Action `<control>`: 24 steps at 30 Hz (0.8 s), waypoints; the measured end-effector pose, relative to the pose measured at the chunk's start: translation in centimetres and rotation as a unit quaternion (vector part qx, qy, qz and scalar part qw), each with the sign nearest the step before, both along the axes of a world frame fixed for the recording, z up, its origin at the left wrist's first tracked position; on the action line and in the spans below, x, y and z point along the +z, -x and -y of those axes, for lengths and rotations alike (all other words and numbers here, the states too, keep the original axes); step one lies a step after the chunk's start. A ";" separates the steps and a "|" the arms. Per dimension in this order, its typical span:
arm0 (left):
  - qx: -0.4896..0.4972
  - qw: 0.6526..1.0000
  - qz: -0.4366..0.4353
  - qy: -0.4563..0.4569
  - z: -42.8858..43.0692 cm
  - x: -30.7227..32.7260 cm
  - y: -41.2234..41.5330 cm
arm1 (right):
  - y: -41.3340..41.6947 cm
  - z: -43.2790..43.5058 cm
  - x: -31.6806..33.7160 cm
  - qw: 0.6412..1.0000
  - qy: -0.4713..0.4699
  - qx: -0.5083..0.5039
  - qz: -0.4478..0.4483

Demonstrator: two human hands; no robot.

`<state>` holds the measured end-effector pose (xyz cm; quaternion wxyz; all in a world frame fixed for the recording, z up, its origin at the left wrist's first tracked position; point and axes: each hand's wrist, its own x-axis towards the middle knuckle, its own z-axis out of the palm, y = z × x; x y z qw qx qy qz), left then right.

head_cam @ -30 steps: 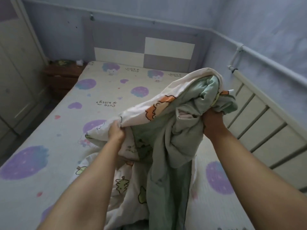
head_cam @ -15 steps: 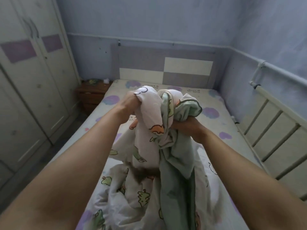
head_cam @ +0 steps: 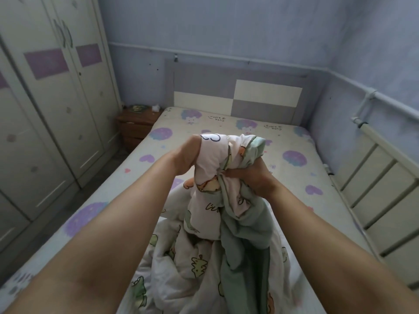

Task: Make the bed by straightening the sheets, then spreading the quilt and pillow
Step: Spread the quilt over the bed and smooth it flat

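Quilt (head_cam: 217,223), white with a cartoon print and a pale green reverse, is held bunched above the middle of the bed. Its lower part is heaped on the sheet (head_cam: 294,137) at the near end.

The top of the bunch is gripped by the left hand (head_cam: 188,155). The fingers are buried in the cloth and cannot be told apart. Just beside it, lower and to the right, a twisted gather is clamped in the right hand (head_cam: 247,175), with the fingers curled round it. Both bare forearms are stretched forward.

The sheet, cream with purple blobs and small hearts, is laid flat up to the headboard (head_cam: 267,94), which is panelled in grey and white.

A brown nightstand (head_cam: 136,125) is set at the bed's far left corner. A dark flat item and something small and white are seen on top of it. A tall wardrobe (head_cam: 56,109) with purple panels is ranged along the left wall. A slatted white rail (head_cam: 374,189) is set along the bed's right side.
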<state>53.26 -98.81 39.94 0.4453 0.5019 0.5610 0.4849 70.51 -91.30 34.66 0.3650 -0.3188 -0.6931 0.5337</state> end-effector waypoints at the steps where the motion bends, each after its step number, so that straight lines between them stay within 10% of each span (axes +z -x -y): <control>1: -0.005 1.000 -0.008 0.002 0.2 0.1 0.4 | -0.3 -0.2 0.1 1.000 -0.001 -0.005 -0.004; 8: 0.029 0.998 0.062 0.012 0.9 -1.4 5.1 | -4.0 -1.6 -0.5 0.995 0.024 -0.065 -0.069; 17: -0.010 0.976 -0.099 0.192 1.3 -14.3 -1.6 | -4.1 -2.1 1.1 0.965 0.101 -0.142 -0.196; 24: 0.156 0.966 -0.104 0.180 -1.0 -17.7 -4.2 | -5.3 -2.5 2.0 0.958 0.096 -0.144 -0.230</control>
